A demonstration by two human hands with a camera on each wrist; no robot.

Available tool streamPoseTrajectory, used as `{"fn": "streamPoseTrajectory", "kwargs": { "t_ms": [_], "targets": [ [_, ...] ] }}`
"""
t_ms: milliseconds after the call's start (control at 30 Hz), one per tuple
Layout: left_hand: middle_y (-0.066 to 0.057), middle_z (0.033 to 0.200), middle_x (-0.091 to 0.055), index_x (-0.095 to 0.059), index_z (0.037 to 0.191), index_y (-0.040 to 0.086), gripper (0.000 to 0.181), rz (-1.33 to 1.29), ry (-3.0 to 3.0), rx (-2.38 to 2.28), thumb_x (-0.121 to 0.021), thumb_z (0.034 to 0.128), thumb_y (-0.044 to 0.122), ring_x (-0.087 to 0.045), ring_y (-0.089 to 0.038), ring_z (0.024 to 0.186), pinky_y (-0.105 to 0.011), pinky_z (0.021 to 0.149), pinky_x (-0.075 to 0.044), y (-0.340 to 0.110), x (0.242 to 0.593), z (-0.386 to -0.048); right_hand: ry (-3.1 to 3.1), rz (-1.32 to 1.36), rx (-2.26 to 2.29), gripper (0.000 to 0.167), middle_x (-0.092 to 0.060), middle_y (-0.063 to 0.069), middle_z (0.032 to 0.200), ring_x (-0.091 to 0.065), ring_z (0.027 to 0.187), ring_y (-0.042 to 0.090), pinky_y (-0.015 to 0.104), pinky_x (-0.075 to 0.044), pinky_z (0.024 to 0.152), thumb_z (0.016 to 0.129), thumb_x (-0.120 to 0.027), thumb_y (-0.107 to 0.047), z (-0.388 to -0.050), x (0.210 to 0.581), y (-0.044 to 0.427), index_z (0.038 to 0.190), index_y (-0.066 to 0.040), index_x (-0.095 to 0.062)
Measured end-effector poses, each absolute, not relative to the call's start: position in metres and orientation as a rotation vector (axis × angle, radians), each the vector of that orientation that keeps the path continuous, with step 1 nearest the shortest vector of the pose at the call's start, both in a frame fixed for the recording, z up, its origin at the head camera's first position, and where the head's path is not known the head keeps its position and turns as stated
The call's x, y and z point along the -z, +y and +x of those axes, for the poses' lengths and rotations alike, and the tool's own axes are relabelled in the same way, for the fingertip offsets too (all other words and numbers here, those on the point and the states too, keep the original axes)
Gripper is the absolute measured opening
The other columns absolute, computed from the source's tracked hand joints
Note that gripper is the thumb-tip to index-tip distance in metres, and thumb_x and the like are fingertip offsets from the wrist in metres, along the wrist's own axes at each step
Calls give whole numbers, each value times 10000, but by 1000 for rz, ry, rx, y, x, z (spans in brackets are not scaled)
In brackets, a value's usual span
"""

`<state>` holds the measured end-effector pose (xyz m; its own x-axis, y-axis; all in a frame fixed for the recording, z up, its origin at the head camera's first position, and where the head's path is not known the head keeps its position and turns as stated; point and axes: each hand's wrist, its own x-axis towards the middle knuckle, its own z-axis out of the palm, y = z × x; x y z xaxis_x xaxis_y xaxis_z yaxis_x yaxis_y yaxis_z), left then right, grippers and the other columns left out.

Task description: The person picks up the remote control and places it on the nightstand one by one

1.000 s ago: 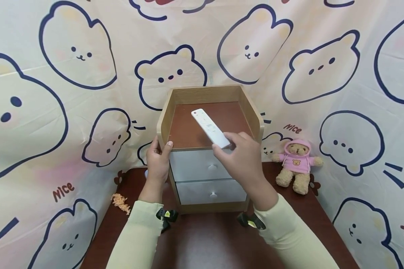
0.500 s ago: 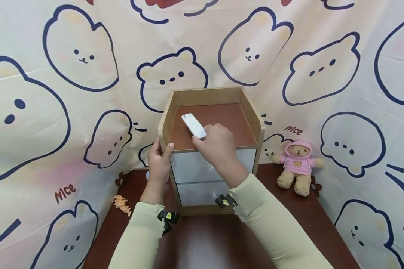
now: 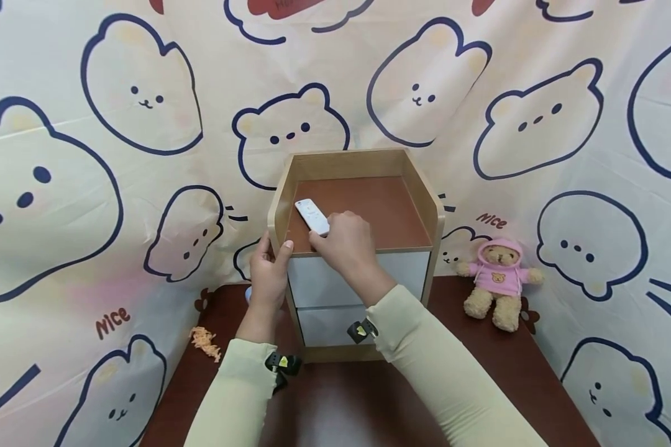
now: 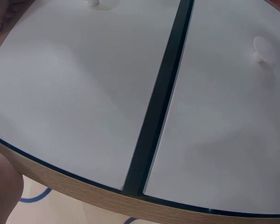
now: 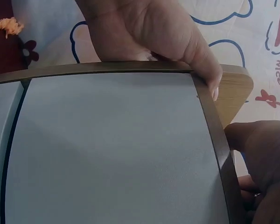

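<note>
A small wooden cabinet [image 3: 363, 166] with a reddish-brown top and two white drawers [image 3: 335, 282] stands in the middle. The left hand [image 3: 268, 273] grips its left side near the front corner, thumb over the edge; the right wrist view shows this hand [image 5: 149, 32] too. Over the left part of the top, the right hand [image 3: 349, 245] pinches the near end of a white remote [image 3: 310, 214], whose far end points to the back left. In the left wrist view a white knob [image 4: 264, 49] shows on a drawer front. Whether the remote touches the top cannot be told.
A teddy bear in a pink hoodie [image 3: 499, 278] sits right of the cabinet. Orange shredded material [image 3: 205, 343] lies at the left on the dark red table [image 3: 363, 403]. Cloth printed with bears [image 3: 425, 62] hangs behind and at both sides.
The right hand has moved left with the remote, which now lies lower and closer to the cabinet's left wall. The left hand keeps its grip; the whole view has shifted slightly.
</note>
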<state>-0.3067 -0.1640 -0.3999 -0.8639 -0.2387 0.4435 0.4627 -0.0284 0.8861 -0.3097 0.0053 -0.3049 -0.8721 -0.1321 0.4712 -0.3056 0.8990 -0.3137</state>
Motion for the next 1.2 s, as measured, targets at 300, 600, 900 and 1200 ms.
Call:
{"fn": "streamPoseTrajectory", "kwargs": {
  "t_ms": [300, 600, 900, 1200],
  "targets": [
    [-74, 1573, -575, -559, 1601, 222, 571, -219, -1769, 1950, -705, 1050, 221, -523, -230, 1450, -528, 1240, -409, -164, 399, -306, -2632, 302, -502, 467, -693, 20, 889, -631, 759, 171, 327, -495, 633, 952, -780, -552, -316, 310, -1, 1100, -110, -810],
    [-75, 1575, -577, -560, 1601, 214, 580, -241, -1747, 1957, -713, 1042, 202, -525, -234, 1466, -542, 1250, -401, -161, 399, -306, -2649, 301, -452, 572, -692, 29, 957, -641, 810, 175, 328, -515, 651, 963, -759, -619, -316, 312, 0, 1214, -108, -815],
    [-116, 1568, -578, -564, 1596, 183, 555, -249, -1737, 1976, -687, 1055, 167, -534, -260, 1453, -520, 1231, -420, -160, 400, -307, -2663, 327, -431, 648, -706, 42, 1048, -655, 918, 197, 359, -568, 770, 988, -707, -649, -315, 315, 2, 1319, -94, -762],
    [-109, 1523, -601, -572, 1585, 188, 534, -231, -1777, 1928, -687, 1063, 190, -557, -198, 1369, -400, 1149, -460, -163, 399, -307, -2421, 559, -651, 717, -675, 139, 1378, -612, 1223, 299, 440, -545, 1023, 1007, -767, -492, -299, 329, 21, 1533, -40, -584]
  ]
}}
